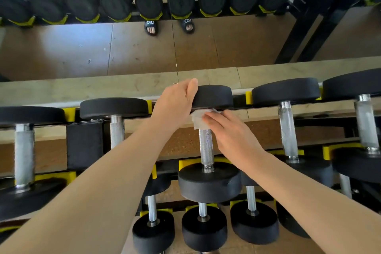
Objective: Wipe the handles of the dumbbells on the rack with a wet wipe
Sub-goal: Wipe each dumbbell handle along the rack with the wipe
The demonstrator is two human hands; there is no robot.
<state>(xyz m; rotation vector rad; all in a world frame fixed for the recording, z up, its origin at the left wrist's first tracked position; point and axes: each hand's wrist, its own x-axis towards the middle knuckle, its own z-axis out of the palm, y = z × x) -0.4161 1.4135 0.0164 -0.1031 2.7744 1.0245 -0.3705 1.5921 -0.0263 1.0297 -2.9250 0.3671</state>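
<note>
Black slides (151, 27) mirrored at upper centre of the frame bear white mirror-reversed lettering I cannot read for sure. At centre frame the left hand (175, 105) grips the far head of the middle dumbbell (208, 179); the right hand (231, 136) curls round the white wet wipe (199, 118), wrapped on the top of the knurled handle (206, 148). Neighbouring dumbbells (286, 130) stand close on both sides in yellow cradles (342, 148); smaller ones crowd the lower tier.

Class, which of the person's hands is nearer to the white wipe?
Right. The right hand holds the wipe against the handle; the left hand grips the weight beside it.
</note>
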